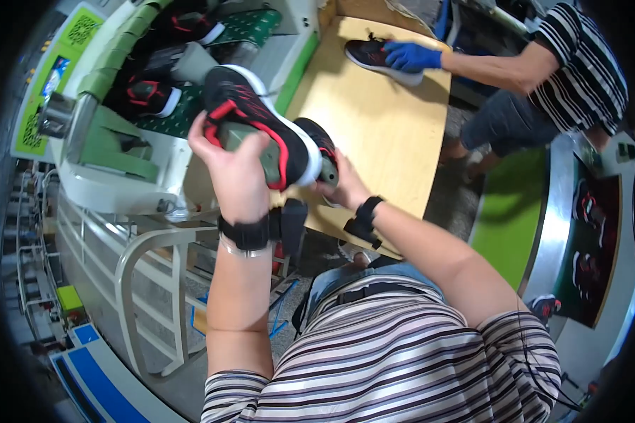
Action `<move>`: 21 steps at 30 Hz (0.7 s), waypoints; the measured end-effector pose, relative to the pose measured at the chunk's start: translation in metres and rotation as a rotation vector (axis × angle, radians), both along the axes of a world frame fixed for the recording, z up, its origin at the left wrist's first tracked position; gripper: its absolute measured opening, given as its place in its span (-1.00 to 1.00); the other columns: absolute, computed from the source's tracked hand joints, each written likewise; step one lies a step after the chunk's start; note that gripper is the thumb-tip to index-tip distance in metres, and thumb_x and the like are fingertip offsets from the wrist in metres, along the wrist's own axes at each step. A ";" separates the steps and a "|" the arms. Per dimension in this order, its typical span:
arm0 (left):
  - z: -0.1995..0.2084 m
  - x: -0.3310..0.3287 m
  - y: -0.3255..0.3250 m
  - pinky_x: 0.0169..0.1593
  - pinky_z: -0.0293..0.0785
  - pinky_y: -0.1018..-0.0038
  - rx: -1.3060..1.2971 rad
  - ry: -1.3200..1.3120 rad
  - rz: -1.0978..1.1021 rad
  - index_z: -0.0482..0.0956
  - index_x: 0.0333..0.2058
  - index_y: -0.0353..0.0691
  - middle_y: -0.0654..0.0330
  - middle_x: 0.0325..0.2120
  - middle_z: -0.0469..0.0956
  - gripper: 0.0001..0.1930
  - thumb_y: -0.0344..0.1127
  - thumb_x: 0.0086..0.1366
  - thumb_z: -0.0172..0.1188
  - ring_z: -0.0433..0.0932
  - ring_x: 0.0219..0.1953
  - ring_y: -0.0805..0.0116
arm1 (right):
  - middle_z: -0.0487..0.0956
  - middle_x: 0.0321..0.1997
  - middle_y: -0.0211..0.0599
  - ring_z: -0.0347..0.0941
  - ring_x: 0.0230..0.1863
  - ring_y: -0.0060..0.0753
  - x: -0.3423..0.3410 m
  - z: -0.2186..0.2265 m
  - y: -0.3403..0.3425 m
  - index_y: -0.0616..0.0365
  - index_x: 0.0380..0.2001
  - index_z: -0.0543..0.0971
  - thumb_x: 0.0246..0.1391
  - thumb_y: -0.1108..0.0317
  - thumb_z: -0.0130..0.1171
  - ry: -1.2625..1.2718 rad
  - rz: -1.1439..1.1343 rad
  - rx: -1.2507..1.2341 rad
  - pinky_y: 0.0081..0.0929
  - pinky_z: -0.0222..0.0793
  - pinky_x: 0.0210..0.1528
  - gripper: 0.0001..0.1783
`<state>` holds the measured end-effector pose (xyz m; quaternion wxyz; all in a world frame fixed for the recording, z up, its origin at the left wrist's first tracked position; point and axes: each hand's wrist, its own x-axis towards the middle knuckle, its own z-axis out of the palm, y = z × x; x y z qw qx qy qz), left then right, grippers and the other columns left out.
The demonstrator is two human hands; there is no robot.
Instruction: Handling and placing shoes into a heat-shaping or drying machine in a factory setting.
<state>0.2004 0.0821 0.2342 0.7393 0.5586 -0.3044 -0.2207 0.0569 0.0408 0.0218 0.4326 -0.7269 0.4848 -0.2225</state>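
Gripping a black sneaker with red trim and a white sole (261, 120), the left hand (234, 166) wraps its fingers around the green last inside the upper, holding the shoe raised above the edge of the wooden worktable (374, 120). The right hand (340, 185) is closed around the heel end from below. Behind the shoe, a green conveyor (190, 106) carries more black-and-red shoes (148, 95). Across the table, a co-worker's blue-gloved hand (410, 56) rests on another dark sneaker (374, 56).
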 end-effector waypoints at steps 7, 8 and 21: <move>-0.015 0.144 -0.083 0.17 0.32 0.28 0.413 -0.371 0.617 0.29 0.09 -0.11 -0.05 0.09 0.22 -0.29 -0.51 -0.14 0.27 0.38 0.05 0.03 | 0.45 0.17 0.08 0.40 0.21 -0.05 -0.004 -0.004 0.001 0.27 0.33 0.16 -0.01 0.35 0.33 -0.335 -0.025 0.072 -0.30 0.27 0.27 -0.13; -0.022 0.151 -0.092 0.18 0.31 0.26 0.423 -0.350 0.636 0.31 0.07 -0.11 -0.09 0.11 0.19 -0.33 -0.45 -0.13 0.26 0.37 0.07 -0.05 | 0.47 0.15 0.00 0.41 0.19 -0.15 -0.019 -0.004 -0.013 0.28 0.30 0.21 0.00 0.33 0.34 -0.425 -0.064 0.201 -0.35 0.27 0.26 -0.17; -0.004 0.164 -0.075 0.21 0.27 0.31 0.452 -0.214 0.450 0.10 0.28 -0.17 -0.21 0.17 0.04 -0.15 -0.51 -0.02 0.28 0.22 0.17 -0.05 | 0.54 0.06 -0.08 0.49 0.07 -0.19 0.103 0.220 -0.247 0.13 0.20 0.40 -0.09 0.16 0.41 -0.375 0.320 -0.262 -0.38 0.35 0.17 -0.23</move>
